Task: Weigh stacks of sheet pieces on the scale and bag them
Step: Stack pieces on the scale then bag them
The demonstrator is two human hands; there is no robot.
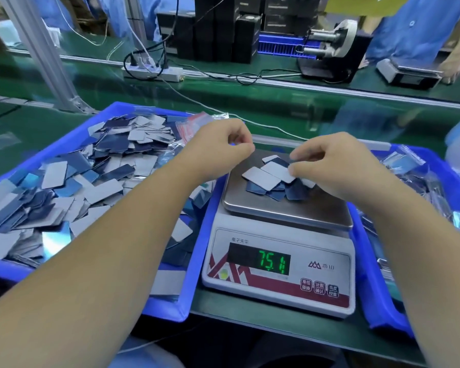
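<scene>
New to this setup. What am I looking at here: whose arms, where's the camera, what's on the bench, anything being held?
There is no robot here. It is one picture from a camera worn on a person's head, looking forward and down, so the two bare arms are the wearer's own.

In the middle stands a scale on a green bench; its display reads 75.1. A loose pile of small blue and grey sheet pieces lies on its steel pan.

The left hand hangs above the pan's left edge, fingers curled; whether it pinches anything I cannot tell. The right hand pinches a grey piece at the top of the pile.

The blue tray on the left holds many more loose pieces. The blue tray on the right holds clear bags of pieces.

Behind are a power strip and black boxes.
</scene>
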